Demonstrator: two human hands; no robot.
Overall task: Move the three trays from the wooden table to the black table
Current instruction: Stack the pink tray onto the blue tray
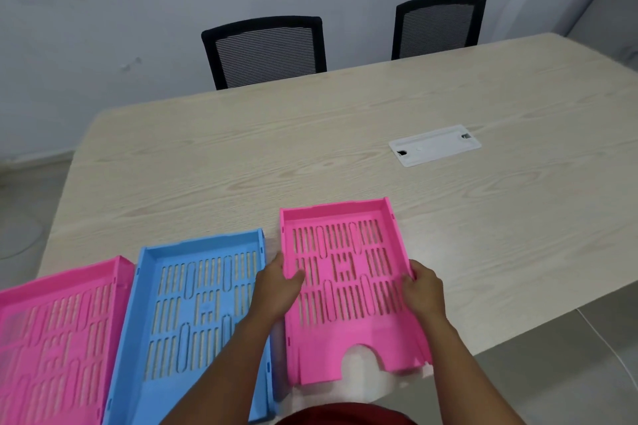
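Three slotted plastic trays lie side by side near the front edge of the wooden table (310, 134). A pink tray (51, 328) is at the far left, a blue tray (193, 304) in the middle, and a second pink tray (348, 283) on the right. My left hand (279, 283) grips the right pink tray's left wall, thumb inside the tray. On the opposite wall, my right hand (423, 290) holds its right side. The tray looks slightly blurred at its near end. No black table is in view.
Two black mesh chairs (266, 52) (438, 28) stand behind the table's far edge against a grey wall. A white cable cover plate (435, 145) is set into the tabletop at the right. Grey floor shows at the left and lower right.
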